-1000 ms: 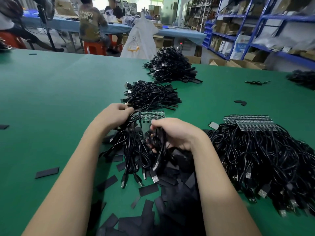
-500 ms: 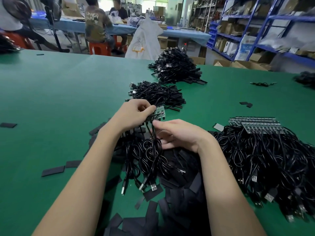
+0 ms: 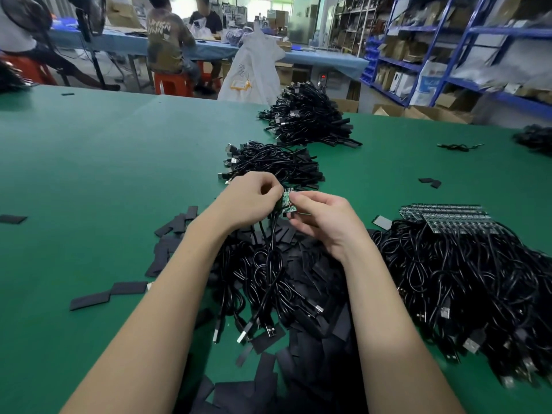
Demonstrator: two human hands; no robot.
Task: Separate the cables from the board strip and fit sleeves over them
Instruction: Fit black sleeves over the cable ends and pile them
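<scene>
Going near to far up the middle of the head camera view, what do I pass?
Loose black sleeves → USB plug ends → green board strip pinched between left hand and right hand → small cable pile → bigger cable pile → white bag.

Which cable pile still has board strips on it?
The big pile at the right: stacked board strips lie on its far edge. The two far piles show none.

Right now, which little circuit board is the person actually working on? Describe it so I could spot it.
Start at the green table and follow both forearms to where the left hand and right hand meet. Pinched between them is a small green board strip with black cables hanging below. Unlike the dark strips stacked at right, it is held up off the table.
</scene>
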